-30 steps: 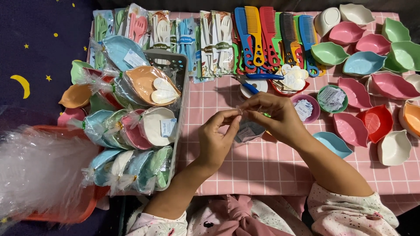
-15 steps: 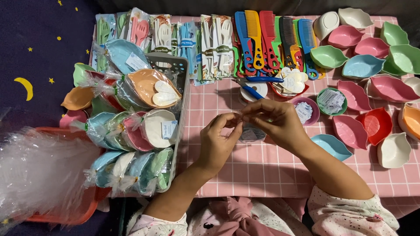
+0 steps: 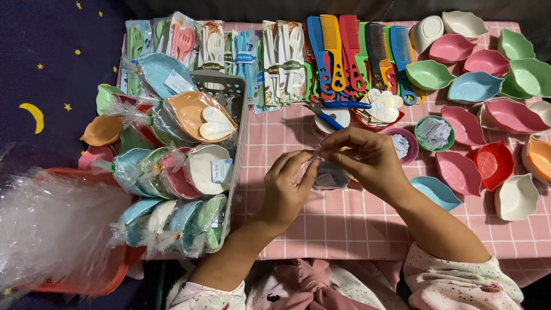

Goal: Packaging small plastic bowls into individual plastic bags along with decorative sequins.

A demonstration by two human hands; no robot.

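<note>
Right of the grey basket [image 3: 238,123] | our left hand [image 3: 287,186] and right hand [image 3: 364,161] both pinch a small clear wrapper [image 3: 310,166] | above the pink checked cloth [image 3: 356,224]

Pink checked table [image 3: 356,224] carries leaf bowls [image 3: 459,172], combs [image 3: 356,51].

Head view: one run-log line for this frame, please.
left hand: pinching small clear wrapper | right hand: pinching same wrapper | below hands: pink checked table | left of hands: basket of wrapped bowls
</note>
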